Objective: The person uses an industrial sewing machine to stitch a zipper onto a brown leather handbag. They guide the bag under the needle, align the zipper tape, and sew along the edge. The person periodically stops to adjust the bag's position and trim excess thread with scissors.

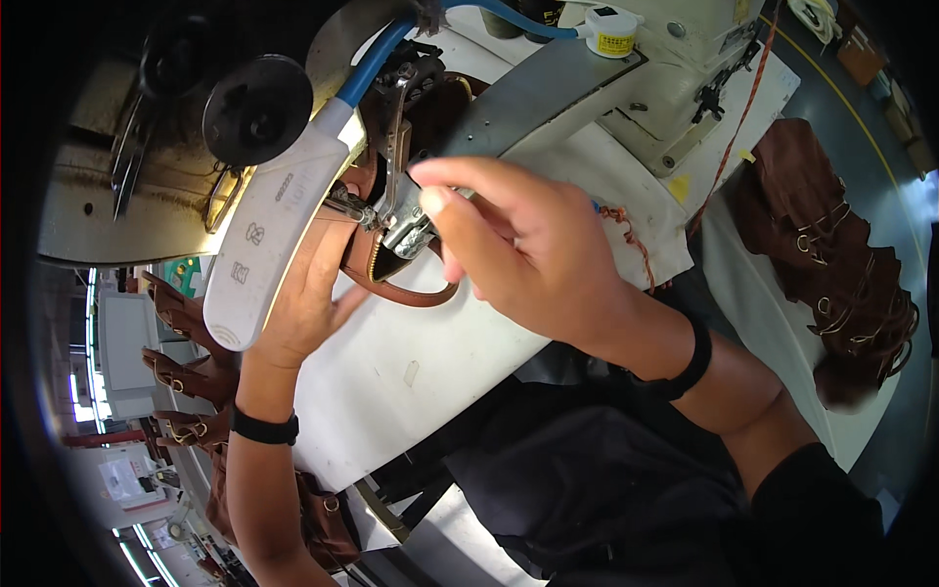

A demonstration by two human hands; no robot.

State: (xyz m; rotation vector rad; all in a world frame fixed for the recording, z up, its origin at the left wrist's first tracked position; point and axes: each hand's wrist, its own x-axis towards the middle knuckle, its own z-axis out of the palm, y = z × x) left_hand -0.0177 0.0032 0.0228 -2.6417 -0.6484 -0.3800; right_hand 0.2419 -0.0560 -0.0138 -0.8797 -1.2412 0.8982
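Note:
A brown leather bag (419,297) with a gold-toothed zipper (375,256) sits around the narrow metal bed of a sewing machine (577,83). My left hand (305,298) lies against the leather left of the needle area, fingers stretched out and thumb apart. The pale lamp head (279,230) covers part of it. By the metal end of the bed (409,235), my right hand (533,235) is closed, thumb and forefinger nearly together. Whatever it pinches, if anything, is hidden. The presser-foot parts (388,210) stand between the two hands.
A blue hose (377,64) runs above the lamp to a white bottle (613,34). Orange thread (631,240) lies right of my hand. Brown leather pieces with metal rings (822,264) are piled at the right; more brown pieces (191,377) hang at the left.

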